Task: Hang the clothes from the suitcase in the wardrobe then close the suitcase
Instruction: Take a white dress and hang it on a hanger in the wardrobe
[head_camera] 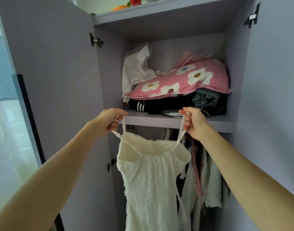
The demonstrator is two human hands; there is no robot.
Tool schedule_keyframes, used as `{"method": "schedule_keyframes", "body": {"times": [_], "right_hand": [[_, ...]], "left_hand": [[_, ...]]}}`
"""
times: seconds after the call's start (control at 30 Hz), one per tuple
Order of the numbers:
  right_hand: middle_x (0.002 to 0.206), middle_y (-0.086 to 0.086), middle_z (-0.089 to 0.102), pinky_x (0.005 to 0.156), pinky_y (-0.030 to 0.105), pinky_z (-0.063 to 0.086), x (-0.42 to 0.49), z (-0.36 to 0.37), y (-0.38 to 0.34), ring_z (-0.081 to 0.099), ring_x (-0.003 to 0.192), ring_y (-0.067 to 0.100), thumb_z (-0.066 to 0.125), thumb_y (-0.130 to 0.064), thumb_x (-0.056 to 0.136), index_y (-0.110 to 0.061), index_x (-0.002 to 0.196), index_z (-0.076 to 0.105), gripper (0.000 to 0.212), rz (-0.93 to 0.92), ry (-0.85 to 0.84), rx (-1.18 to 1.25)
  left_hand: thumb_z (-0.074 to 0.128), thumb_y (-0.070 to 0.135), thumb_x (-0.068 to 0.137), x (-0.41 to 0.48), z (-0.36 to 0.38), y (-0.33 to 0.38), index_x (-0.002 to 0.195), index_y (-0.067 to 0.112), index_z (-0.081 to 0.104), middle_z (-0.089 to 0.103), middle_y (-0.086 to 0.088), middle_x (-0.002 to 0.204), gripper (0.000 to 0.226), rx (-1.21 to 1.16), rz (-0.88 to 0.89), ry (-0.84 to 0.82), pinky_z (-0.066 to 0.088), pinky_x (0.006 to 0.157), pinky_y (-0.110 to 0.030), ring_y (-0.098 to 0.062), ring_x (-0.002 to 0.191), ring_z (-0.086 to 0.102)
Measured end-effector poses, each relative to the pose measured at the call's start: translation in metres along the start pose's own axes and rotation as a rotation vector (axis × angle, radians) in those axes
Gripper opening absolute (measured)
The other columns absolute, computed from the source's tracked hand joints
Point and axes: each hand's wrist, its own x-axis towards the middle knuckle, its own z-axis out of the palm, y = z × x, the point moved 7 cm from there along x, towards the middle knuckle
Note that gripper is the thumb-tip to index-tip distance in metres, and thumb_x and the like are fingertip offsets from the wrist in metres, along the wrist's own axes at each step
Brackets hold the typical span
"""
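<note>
Both arms reach up before the open wardrobe (59,80). The left hand (109,121) pinches one strap of the white camisole (151,180) and the right hand (193,121) pinches the other. The camisole hangs at six o'clock from the flowered pillow (184,80).

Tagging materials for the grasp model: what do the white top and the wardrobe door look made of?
The white top: thin woven fabric, likely cotton, matte; crinkled surface, gathered neckline, slightly see-through near the top. The wardrobe door: probably laminated board, smooth lilac satin finish; flat uniform colour, no grain, metal hinge fitted.
</note>
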Motion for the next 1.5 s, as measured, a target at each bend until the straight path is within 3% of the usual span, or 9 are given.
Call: {"method": "schedule_keyframes", "body": {"times": [0.2, 0.37, 0.47, 0.53, 0.7, 0.9, 1.03, 1.23, 1.5], "right_hand": [[0.113, 0.008, 0.071, 0.081, 0.03, 0.054, -0.016, 0.04, -0.009, 0.069, 0.091, 0.02, 0.04, -0.002, 0.093, -0.011, 0.1, 0.073, 0.035, -0.138, -0.246, -0.134], [0.086, -0.004, 0.075, 0.071, 0.028, 0.061, -0.036, 0.065, -0.05, 0.072, 0.068, 0.011, 0.073, -0.019, 0.089, -0.021, 0.098, 0.077, 0.01, -0.671, -0.151, -0.725], [0.068, -0.011, 0.063, 0.058, 0.027, 0.049, -0.042, 0.069, -0.073, 0.058, 0.062, 0.008, 0.077, -0.056, 0.075, -0.021, 0.075, 0.065, 0.037, -0.87, 0.073, -0.926], [0.071, -0.006, 0.057, 0.065, 0.032, 0.047, -0.037, 0.075, -0.079, 0.052, 0.065, 0.012, 0.066, -0.063, 0.081, -0.011, 0.078, 0.058, 0.052, -0.755, 0.06, -0.961], [0.092, 0.009, 0.072, 0.087, 0.043, 0.055, -0.035, 0.098, -0.039, 0.07, 0.084, 0.026, 0.035, -0.067, 0.096, -0.012, 0.102, 0.069, 0.065, -0.053, -0.508, -0.504], [0.06, -0.007, 0.041, 0.049, 0.026, 0.032, -0.035, 0.101, -0.04, 0.031, 0.05, 0.011, 0.061, -0.053, 0.092, -0.018, 0.109, 0.07, 0.04, -0.152, -0.573, -0.644], [0.053, -0.007, 0.04, 0.05, 0.027, 0.032, -0.029, 0.097, -0.04, 0.03, 0.051, 0.015, 0.064, -0.049, 0.092, -0.016, 0.059, 0.048, 0.049, -0.22, -0.498, -0.738], [0.057, -0.002, 0.037, 0.058, 0.028, 0.045, -0.016, 0.088, -0.042, 0.048, 0.047, 0.011, 0.053, -0.057, 0.095, -0.02, 0.059, 0.034, 0.055, -0.265, -0.339, -0.807], [0.067, 0.003, 0.033, 0.051, 0.029, 0.034, -0.002, 0.08, -0.031, 0.037, 0.064, 0.021, 0.058, -0.063, 0.089, -0.017, 0.071, 0.044, 0.051, -0.245, -0.332, -0.787]], "left_hand": [[0.066, 0.015, 0.083, -0.01, 0.031, 0.019, 0.103, 0.012, 0.072, 0.056, 0.001, 0.07, 0.02, 0.101, 0.056, -0.202, 0.042, 0.058, -0.027, -0.014, 0.056, 0.047], [0.065, 0.015, 0.088, -0.016, 0.06, 0.05, 0.098, 0.019, 0.067, 0.069, -0.005, 0.09, 0.011, 0.147, 0.131, -0.295, 0.041, 0.061, -0.028, -0.017, 0.066, 0.056], [0.061, 0.028, 0.091, -0.023, 0.07, 0.072, 0.087, 0.018, 0.069, 0.06, -0.001, 0.073, 0.013, 0.188, 0.18, -0.307, 0.029, 0.053, -0.027, -0.014, 0.055, 0.04], [0.059, 0.032, 0.092, -0.027, 0.077, 0.088, 0.085, 0.017, 0.068, 0.047, 0.001, 0.064, 0.019, 0.243, 0.212, -0.331, 0.021, 0.051, -0.027, -0.012, 0.051, 0.03], [0.046, 0.047, 0.099, -0.027, 0.079, 0.117, 0.073, 0.016, 0.055, 0.035, 0.004, 0.055, 0.042, 0.365, 0.235, -0.233, 0.016, 0.045, -0.025, -0.011, 0.044, 0.023], [0.046, 0.045, 0.1, -0.028, 0.082, 0.101, 0.073, 0.013, 0.063, 0.042, 0.001, 0.056, 0.045, 0.354, 0.198, -0.294, 0.018, 0.05, -0.027, -0.013, 0.048, 0.026], [0.054, 0.023, 0.094, -0.023, 0.076, 0.083, 0.082, 0.007, 0.059, 0.048, -0.001, 0.057, 0.021, 0.272, 0.203, -0.276, 0.024, 0.05, -0.028, -0.014, 0.046, 0.033], [0.071, 0.008, 0.083, -0.034, 0.112, 0.015, 0.064, 0.018, 0.064, 0.069, 0.001, 0.071, 0.023, 0.307, 0.099, -0.489, 0.029, 0.053, -0.027, -0.013, 0.058, 0.05], [0.085, 0.029, 0.072, -0.021, 0.116, 0.016, 0.079, 0.016, 0.043, 0.042, 0.001, 0.062, 0.045, 0.374, 0.206, -0.269, 0.03, 0.052, -0.028, -0.015, 0.056, 0.037]]}}
